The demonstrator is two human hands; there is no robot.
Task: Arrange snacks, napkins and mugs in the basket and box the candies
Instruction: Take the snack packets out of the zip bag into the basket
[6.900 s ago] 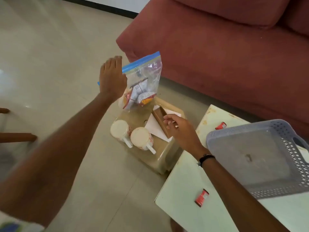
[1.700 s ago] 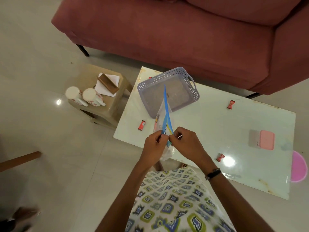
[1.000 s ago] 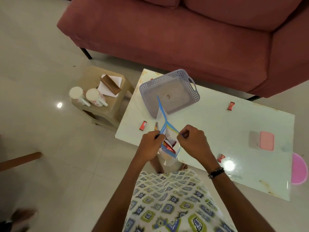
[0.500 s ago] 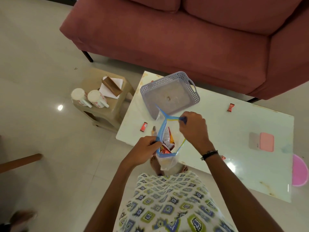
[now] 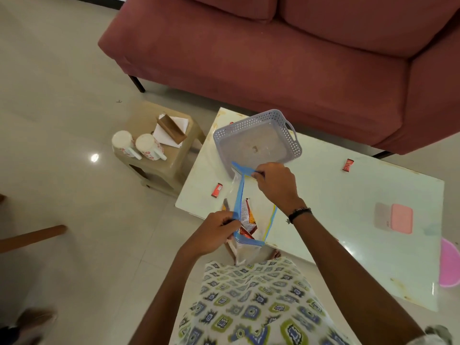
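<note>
The left hand [image 5: 216, 229] pinched one side of the bag [image 5: 249, 220] top, and the right hand [image 5: 275, 181] pinched the other, pulling it wide open. Snacks [image 5: 246, 217] sat inside. The basket [image 5: 256, 140] stood at twelve o'clock. Two mugs [image 5: 138, 145] and napkins [image 5: 171, 130] waited at ten o'clock on a stool [image 5: 174, 158].

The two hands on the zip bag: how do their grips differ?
The left hand pinches the near blue lip of the zip bag, low and close to the body; the right hand pulls the far lip up beside the basket. Only the right wrist wears a dark band. Both are closed on the bag, spreading its mouth.
</note>
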